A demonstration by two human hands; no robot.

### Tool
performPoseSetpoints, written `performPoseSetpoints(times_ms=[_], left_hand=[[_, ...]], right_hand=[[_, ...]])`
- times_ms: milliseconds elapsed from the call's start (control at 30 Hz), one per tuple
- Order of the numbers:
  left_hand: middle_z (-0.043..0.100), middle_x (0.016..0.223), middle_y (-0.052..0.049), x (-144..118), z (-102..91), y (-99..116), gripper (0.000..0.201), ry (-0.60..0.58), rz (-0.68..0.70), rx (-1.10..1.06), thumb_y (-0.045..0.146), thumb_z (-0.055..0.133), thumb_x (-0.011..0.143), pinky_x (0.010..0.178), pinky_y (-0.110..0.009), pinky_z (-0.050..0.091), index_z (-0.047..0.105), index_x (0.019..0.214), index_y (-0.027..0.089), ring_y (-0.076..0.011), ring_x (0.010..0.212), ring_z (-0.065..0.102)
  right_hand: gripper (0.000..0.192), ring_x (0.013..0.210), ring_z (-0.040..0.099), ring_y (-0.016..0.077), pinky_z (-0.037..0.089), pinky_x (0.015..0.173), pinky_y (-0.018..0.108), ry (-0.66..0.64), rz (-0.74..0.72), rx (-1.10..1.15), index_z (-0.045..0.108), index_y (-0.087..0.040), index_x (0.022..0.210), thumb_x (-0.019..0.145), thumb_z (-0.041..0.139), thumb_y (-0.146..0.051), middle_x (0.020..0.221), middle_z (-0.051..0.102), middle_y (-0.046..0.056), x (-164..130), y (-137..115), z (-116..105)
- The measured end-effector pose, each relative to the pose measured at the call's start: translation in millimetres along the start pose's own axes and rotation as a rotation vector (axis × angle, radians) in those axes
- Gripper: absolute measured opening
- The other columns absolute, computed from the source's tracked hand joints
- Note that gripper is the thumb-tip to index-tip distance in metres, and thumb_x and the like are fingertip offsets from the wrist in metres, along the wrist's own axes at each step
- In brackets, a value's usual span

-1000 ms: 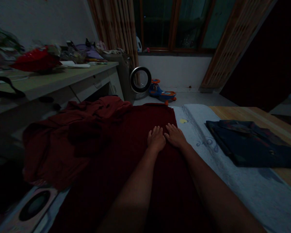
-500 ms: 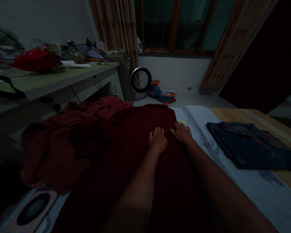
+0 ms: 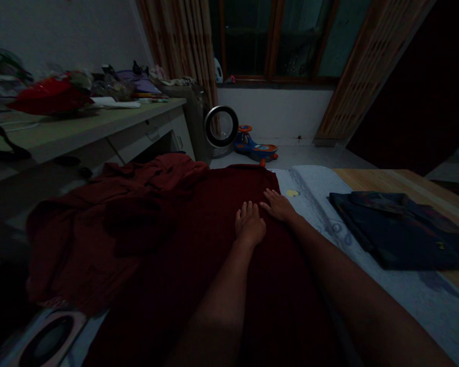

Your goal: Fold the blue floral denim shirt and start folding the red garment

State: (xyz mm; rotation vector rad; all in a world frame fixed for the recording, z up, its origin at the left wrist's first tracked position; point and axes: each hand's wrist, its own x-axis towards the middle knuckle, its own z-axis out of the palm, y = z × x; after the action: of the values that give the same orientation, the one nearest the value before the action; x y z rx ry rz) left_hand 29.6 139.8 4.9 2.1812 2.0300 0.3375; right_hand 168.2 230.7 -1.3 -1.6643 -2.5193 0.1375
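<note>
A dark red garment (image 3: pixel 199 244) lies spread out in front of me, its exact kind hard to make out in the dim light. My left hand (image 3: pixel 250 223) rests palm down on its upper right part, fingers stretched. Just to the right, my right hand (image 3: pixel 278 205) also lies flat on the cloth near its right edge, fingers apart. Neither hand grips anything. On the left, a lighter rust-red cloth (image 3: pixel 72 239) is heaped in loose folds beside the dark red one.
A folded dark blue garment (image 3: pixel 401 234) lies on the right, across a pale patterned mat (image 3: pixel 317 204) and wooden surface (image 3: pixel 371 178). A cluttered desk (image 3: pixel 137 120) stands left. Beyond are a washing machine's round door (image 3: pixel 205 126) and a blue-orange ride-on toy (image 3: pixel 254 148).
My right hand has slid a little left, from the garment's right edge further onto the cloth. My left hand stays almost in place.
</note>
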Motion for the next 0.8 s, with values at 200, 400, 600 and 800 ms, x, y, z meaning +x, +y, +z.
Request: performPoseSetpoints(times_ms=[200, 400, 600, 800], left_hand=[[0.028, 0.157, -0.01, -0.9, -1.3, 0.5, 0.06, 0.005, -0.003, -0.012, 0.034, 0.037, 0.091, 0.117, -0.044, 0.02, 0.034, 0.147, 0.013, -0.0261, 0.146, 0.019], [0.028, 0.157, -0.01, -0.3, 0.2, 0.6, 0.059, 0.01, -0.012, -0.015, 0.035, 0.039, 0.091, 0.117, -0.045, 0.02, 0.035, 0.147, 0.015, -0.0257, 0.146, 0.018], [0.03, 0.156, -0.01, 0.2, 3.2, -0.3, 0.059, 0.033, -0.003, -0.015, 0.034, 0.039, 0.091, 0.117, -0.045, 0.02, 0.035, 0.146, 0.015, -0.0258, 0.146, 0.018], [0.029, 0.157, -0.01, -0.3, 1.1, 1.0, 0.058, 0.015, -0.009, 0.002, 0.034, 0.039, 0.091, 0.117, -0.045, 0.021, 0.035, 0.146, 0.015, -0.0259, 0.146, 0.019]], right_hand=[[0.069, 0.145, 0.019, 0.0283, 0.023, 0.114, 0.049, -0.015, 0.079, 0.006, 0.027, -0.015, 0.151, 0.096, 0.027, -0.058, 0.159, 0.021, 0.01, 11.9, 15.6, 0.0], [0.068, 0.145, 0.019, 0.0323, 0.019, 0.113, 0.055, 0.014, 0.186, -0.019, 0.03, -0.012, 0.149, 0.095, 0.034, -0.054, 0.158, 0.022, 0.014, 17.6, 9.7, -12.5], [0.056, 0.145, 0.021, 0.0234, 0.02, 0.115, 0.046, -0.021, -0.091, 0.042, 0.032, -0.017, 0.149, 0.098, 0.032, -0.04, 0.157, 0.027, 0.009, 18.0, -9.8, -7.2], [0.065, 0.146, 0.018, 0.0258, 0.018, 0.116, 0.046, -0.053, -0.022, -0.009, 0.029, -0.015, 0.15, 0.097, 0.029, -0.054, 0.159, 0.021, 0.01, 39.4, 0.7, 2.5]])
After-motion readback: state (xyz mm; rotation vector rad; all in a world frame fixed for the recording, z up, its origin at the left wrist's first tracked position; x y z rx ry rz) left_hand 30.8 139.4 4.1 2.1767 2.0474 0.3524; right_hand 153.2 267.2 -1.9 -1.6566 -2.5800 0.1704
